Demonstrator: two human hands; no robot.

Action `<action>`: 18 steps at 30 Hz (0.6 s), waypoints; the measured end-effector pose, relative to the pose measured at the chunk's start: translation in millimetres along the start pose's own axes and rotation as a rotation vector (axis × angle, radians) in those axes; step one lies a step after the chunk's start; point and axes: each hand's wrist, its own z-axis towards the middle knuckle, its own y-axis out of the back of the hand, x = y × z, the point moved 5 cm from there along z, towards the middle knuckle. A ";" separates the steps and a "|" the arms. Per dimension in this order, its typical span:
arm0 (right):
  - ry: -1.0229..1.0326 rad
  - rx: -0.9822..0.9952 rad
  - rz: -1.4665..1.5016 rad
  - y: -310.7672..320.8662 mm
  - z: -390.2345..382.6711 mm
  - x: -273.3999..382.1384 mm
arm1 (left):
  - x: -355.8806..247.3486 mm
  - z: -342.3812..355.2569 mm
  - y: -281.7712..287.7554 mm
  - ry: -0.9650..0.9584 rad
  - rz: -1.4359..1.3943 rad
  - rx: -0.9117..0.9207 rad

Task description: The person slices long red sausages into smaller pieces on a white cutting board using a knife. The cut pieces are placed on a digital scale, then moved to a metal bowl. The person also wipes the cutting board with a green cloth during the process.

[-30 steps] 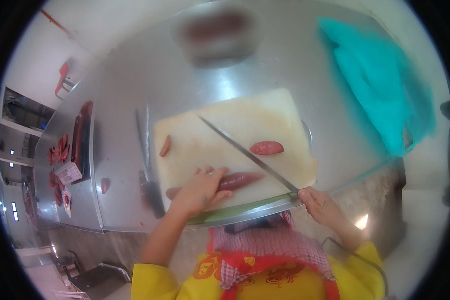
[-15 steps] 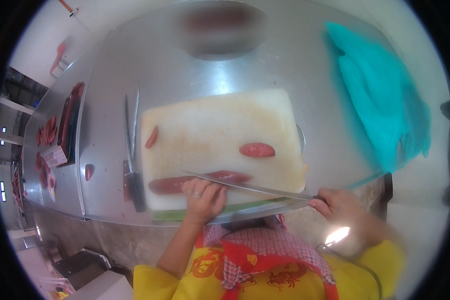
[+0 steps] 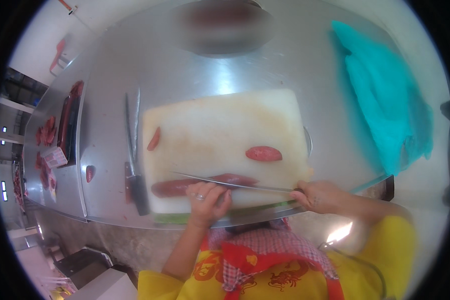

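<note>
A long dark-red sausage (image 3: 169, 188) lies across the near part of a white cutting board (image 3: 210, 120). My left hand (image 3: 207, 201), with a ring on it, presses curled fingers on the sausage's near side. My right hand (image 3: 317, 196) grips the handle of a long thin knife (image 3: 252, 187). Its blade slants leftward over the sausage, just beyond my left fingers; whether it has cut into the meat I cannot tell. An oval cut piece (image 3: 263, 153) rests at the board's right, and a narrow piece (image 3: 154, 139) at its left edge.
Left of the board lie a dark-handled knife (image 3: 139, 192) and a thin rod (image 3: 136, 120). A teal plastic bag (image 3: 380, 90) is at the right. A blurred metal bowl (image 3: 225, 42) stands at the back. More meat (image 3: 48, 131) lies on the left table, beside a dark tray (image 3: 67, 120).
The knife has shifted left, its tip further past the sausage, and my right hand has come in toward the board. My left hand keeps its place on the sausage. The view has shifted slightly.
</note>
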 end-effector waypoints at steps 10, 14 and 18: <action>0.042 -0.141 0.038 -17.8 32.3 23.2 | -6.6 3.9 -0.2 -0.052 0.048 -0.008; -0.092 -0.012 0.070 -11.8 4.6 -3.9 | -5.6 3.7 1.6 -0.067 0.048 0.007; -0.263 0.058 0.029 -7.6 -40.1 -52.7 | -6.2 2.7 3.9 -0.070 0.015 0.034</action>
